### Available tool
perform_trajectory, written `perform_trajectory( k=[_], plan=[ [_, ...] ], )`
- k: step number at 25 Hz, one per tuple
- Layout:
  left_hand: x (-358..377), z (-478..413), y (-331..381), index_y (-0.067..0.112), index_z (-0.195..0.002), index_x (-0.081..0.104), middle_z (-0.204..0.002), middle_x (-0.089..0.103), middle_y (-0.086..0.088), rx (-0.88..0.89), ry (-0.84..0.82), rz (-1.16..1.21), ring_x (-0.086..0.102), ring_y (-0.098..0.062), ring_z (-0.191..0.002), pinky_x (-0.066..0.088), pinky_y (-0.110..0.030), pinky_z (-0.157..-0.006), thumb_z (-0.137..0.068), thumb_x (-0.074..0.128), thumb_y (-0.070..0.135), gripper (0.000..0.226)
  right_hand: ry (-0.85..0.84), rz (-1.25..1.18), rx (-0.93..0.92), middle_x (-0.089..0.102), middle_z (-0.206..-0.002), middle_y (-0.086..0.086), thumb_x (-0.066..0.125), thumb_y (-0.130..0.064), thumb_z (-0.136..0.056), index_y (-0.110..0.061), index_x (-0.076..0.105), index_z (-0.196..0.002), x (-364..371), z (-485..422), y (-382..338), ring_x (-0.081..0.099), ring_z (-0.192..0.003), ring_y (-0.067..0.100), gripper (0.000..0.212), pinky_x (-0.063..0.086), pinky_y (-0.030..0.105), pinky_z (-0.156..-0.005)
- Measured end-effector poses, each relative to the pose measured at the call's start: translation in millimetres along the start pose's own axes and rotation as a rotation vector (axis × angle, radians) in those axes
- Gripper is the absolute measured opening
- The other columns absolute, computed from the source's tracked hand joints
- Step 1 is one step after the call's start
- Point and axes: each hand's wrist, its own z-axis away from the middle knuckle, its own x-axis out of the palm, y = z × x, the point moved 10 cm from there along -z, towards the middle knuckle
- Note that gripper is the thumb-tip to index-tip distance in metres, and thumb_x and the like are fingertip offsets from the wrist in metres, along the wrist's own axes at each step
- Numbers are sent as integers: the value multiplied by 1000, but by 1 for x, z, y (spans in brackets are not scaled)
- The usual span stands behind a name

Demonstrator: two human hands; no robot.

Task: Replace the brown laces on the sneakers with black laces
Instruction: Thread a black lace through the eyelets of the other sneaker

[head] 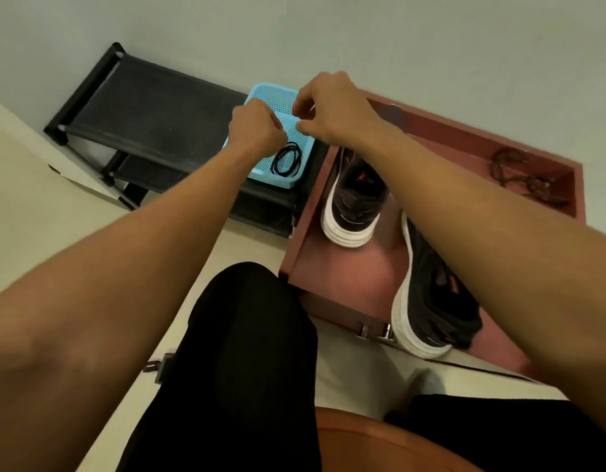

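Two black sneakers with white soles lie in a red-brown tray (346,277), one far (356,199) and one near (434,298). A tangle of brown laces (519,175) lies in the tray's far right corner. A coiled black lace (286,160) rests in a blue mesh basket (264,92). Both my hands hover over the basket. My left hand (255,126) is curled into a fist, and what it holds is hidden. My right hand (329,107) pinches something thin and pale between thumb and forefinger, too small to name.
The basket stands on a black shoe rack (152,110) against the pale wall, left of the tray. My knees in black trousers (247,352) are at the bottom. A brown stool edge (380,441) sits below them.
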Motion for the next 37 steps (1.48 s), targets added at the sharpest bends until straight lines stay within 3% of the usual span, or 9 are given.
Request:
perform_trajectory(
  k=[6, 11, 14, 17, 20, 22, 26, 33, 37],
  plan=[
    [46, -23, -26, 6, -101, 62, -96, 65, -10, 33, -59, -209, 64, -26, -85, 50, -35, -68, -85, 80, 21, 28, -289, 349, -74, 72, -103, 16, 75, -4, -88, 0, 75, -100, 77, -53, 1, 70, -91, 31, 14, 61, 46, -86],
    [50, -32, -22, 3, -113, 66, -102, 67, -13, 95, 6, -198, 66, -29, -95, 49, -37, -73, -83, 81, 21, 37, -376, 479, -92, 44, -73, 6, 77, -10, -90, -9, 46, -70, 101, -71, 4, 50, -68, 25, 37, 44, 36, -61],
    [50, -29, -19, 3, -112, 68, -108, 71, -17, 131, 66, -223, 70, -34, -98, 53, -39, -77, -86, 78, 18, 32, -395, 494, -66, 59, -93, 11, 69, -6, -95, -1, 61, -92, 116, -75, 9, 51, -74, 24, 9, 41, 35, -64],
    [51, -30, -16, 3, -110, 69, -107, 73, -17, 166, 112, -220, 71, -34, -98, 54, -39, -81, -93, 72, 16, 22, -394, 476, -48, 64, -118, 21, 67, -3, -95, 1, 66, -115, 122, -76, 10, 59, -93, 31, 21, 42, 34, -77],
    [54, -30, -12, 6, -98, 66, -101, 73, -17, 187, 91, -259, 70, -33, -91, 49, -38, -74, -96, 65, 13, 8, -360, 418, -21, 65, -121, 20, 66, -3, -93, -2, 65, -112, 126, -75, 12, 64, -106, 34, 18, 44, 35, -78],
    [50, -29, -7, 10, -85, 60, -91, 72, -15, 183, 71, -265, 67, -30, -81, 48, -37, -68, -93, 66, 13, 11, -337, 395, 22, 65, -113, 17, 67, -4, -91, -8, 61, -97, 124, -77, 17, 61, -94, 30, 10, 43, 35, -75],
    [24, -28, -5, 6, -81, 66, -82, 68, -9, 111, 70, -220, 68, -26, -84, 57, -39, -80, -74, 91, 27, 33, -291, 302, 92, 64, -79, 7, 82, -6, -75, -9, 59, -71, 93, -79, 16, 67, -80, 26, 24, 47, 30, -66],
    [-59, 21, 75, 17, -84, 81, -78, 77, 1, 237, 144, 47, 73, -12, -71, 61, -29, -77, -74, 93, 27, 19, -42, -44, 198, 72, -75, -3, 81, -13, -78, -14, 81, -93, -47, -15, 16, 66, -57, 6, 14, 47, 11, -47],
    [-73, 79, 147, 19, -80, 80, -67, 73, 6, 369, 100, 226, 74, -9, -66, 63, -28, -73, -70, 89, 27, 16, 155, -140, 251, 76, -87, -2, 78, -20, -76, -21, 82, -103, -134, 70, 34, 70, -77, 10, 27, 58, 24, -73]
  ],
)
